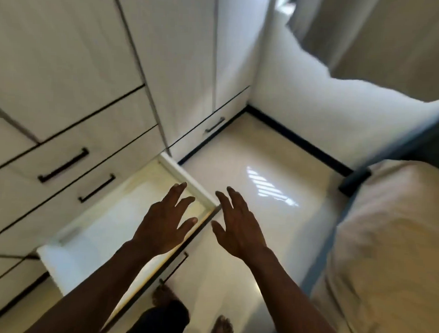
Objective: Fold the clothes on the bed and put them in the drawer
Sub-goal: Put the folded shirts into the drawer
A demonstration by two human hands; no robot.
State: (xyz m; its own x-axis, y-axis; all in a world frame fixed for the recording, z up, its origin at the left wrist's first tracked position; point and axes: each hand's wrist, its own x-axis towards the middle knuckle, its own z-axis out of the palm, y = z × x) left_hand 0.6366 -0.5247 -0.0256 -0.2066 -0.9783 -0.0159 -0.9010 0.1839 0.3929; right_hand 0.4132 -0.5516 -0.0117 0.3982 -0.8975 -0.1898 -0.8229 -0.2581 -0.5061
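Observation:
A white drawer (91, 239) stands pulled out from the wardrobe at lower left, and nothing shows inside its pale interior. My left hand (165, 220) hovers over the drawer's right end, fingers spread, holding nothing. Beside it, my right hand (238, 228) floats above the floor just past the drawer's front corner, also spread and empty. The bed (390, 247), covered in beige bedding, fills the right side. No clothes show on the visible part of it.
White wardrobe doors (167, 52) and shut drawers with black handles (63, 164) line the left. Glossy pale floor (258, 152) lies between wardrobe and bed. A white wall with a dark skirting strip (299, 141) runs behind. My bare feet (221, 328) show at the bottom.

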